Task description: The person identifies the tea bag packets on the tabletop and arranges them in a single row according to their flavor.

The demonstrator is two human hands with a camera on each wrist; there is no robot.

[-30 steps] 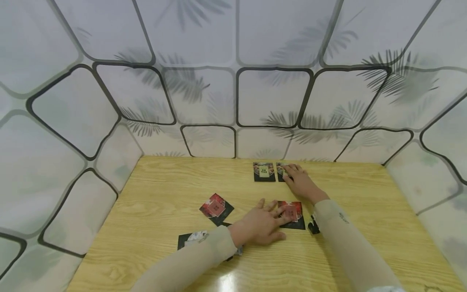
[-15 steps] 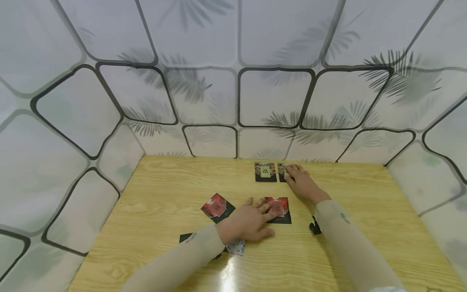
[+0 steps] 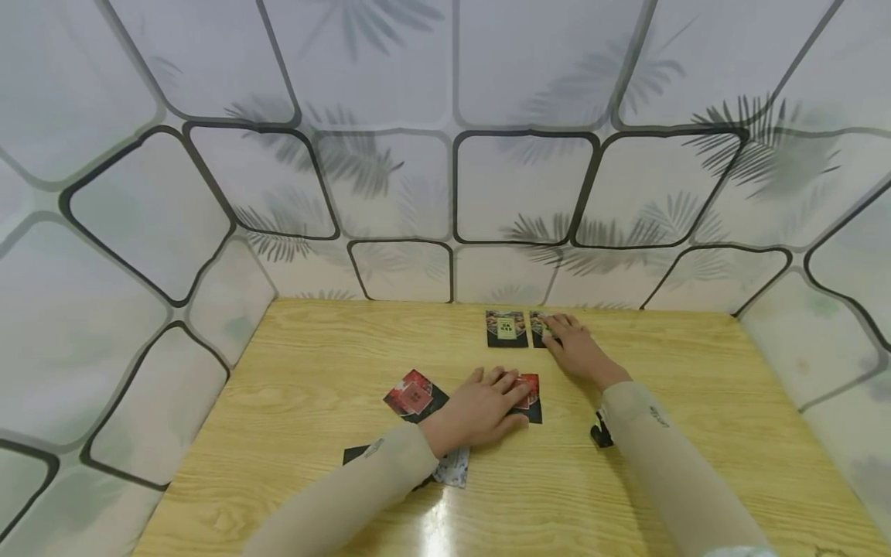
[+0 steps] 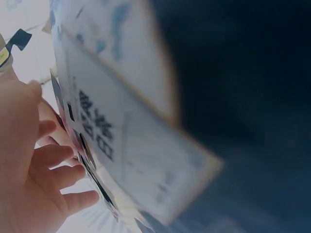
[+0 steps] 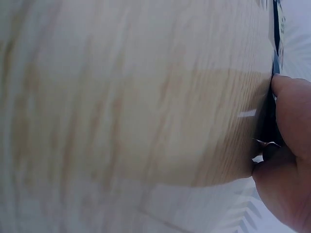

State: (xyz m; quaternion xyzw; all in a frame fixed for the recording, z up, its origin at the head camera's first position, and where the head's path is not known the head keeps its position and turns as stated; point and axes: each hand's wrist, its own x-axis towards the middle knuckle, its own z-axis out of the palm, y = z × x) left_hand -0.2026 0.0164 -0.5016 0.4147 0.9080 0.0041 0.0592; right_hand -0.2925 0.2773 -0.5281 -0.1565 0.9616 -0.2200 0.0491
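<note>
My left hand point(image 3: 483, 410) lies with fingers stretched over a flat square red-and-black packet point(image 3: 534, 402), covering its left part. Just left of that hand, another red-and-black packet point(image 3: 416, 396) lies turned at an angle. Farther back, my right hand point(image 3: 576, 348) rests its fingertips on a packet with dark and green print point(image 3: 537, 334), hiding much of it. A matching packet point(image 3: 506, 331) lies beside it on the left. In the left wrist view a pale packet with dark lettering point(image 4: 112, 126) looms close, near the spread fingers.
A blue-and-white packet point(image 3: 454, 468) and a black-edged one point(image 3: 356, 452) are partly hidden under the left sleeve. A small black object point(image 3: 601, 432) shows by the right cuff. Patterned walls point(image 3: 397, 267) border the wooden table point(image 3: 313, 363) at the back and sides.
My left hand has slid the red-and-black packet leftward, toward the angled one, and slightly back. The right hand stays on its packet at the back.
</note>
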